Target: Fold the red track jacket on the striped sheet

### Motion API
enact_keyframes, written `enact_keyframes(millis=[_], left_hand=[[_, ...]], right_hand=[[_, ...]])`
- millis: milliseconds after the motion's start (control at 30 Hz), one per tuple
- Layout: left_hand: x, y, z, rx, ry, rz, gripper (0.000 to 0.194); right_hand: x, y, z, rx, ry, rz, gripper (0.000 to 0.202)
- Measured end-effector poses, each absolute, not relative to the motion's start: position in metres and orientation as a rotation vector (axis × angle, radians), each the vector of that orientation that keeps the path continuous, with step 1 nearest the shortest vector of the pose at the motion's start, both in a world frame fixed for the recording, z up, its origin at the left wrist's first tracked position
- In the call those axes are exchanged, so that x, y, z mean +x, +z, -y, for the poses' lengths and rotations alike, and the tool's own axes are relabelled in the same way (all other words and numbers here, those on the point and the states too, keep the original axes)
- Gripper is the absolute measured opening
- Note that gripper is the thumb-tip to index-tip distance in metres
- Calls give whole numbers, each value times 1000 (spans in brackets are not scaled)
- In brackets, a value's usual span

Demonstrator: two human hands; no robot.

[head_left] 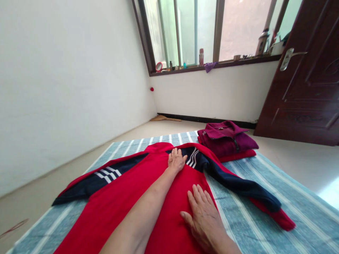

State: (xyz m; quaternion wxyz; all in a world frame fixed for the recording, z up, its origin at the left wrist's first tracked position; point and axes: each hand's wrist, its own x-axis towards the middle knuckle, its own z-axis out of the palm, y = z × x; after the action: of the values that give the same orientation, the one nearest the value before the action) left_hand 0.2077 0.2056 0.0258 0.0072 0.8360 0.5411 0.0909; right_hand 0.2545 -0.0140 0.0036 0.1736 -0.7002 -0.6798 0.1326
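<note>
Across the striped sheet (pixel 312 210), red garment (pixel 125 188) lies spread out, collar (pixel 159 147) far, navy-and-red sleeves (pixel 238 185) out left and right. Left hand (pixel 176 159) flat just below collar; right hand (pixel 203 214) flat on right side, nearer. Both grips wide, nothing held. Folded purple garment (pixel 225 141) sits on red cloth (pixel 242 155), far right, beside right shoulder.

Red top (pixel 148 180) lies spread on striped sheet (pixel 251 215), sleeves out to both sides. Left hand (pixel 177 159) rests flat near collar; right hand (pixel 204 212) lower, fingers extended. Folded purple top (pixel 224 141) sits nearby on red cloth (pixel 239 155).
</note>
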Motion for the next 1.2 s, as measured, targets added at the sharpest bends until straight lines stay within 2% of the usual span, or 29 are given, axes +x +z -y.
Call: enact_keyframes(millis=[367, 567, 1200], left_hand=[[212, 16, -209, 2666, 241, -1671, 53], [215, 20, -209, 2736, 191, -1489, 52], [220, 23, -223, 2633, -113, -1381, 70]], right_hand=[[254, 1, 15, -1980, 362, 1924, 67], [254, 2, 16, -1980, 360, 1931, 67], [254, 9, 17, -2000, 418, 1944, 67]])
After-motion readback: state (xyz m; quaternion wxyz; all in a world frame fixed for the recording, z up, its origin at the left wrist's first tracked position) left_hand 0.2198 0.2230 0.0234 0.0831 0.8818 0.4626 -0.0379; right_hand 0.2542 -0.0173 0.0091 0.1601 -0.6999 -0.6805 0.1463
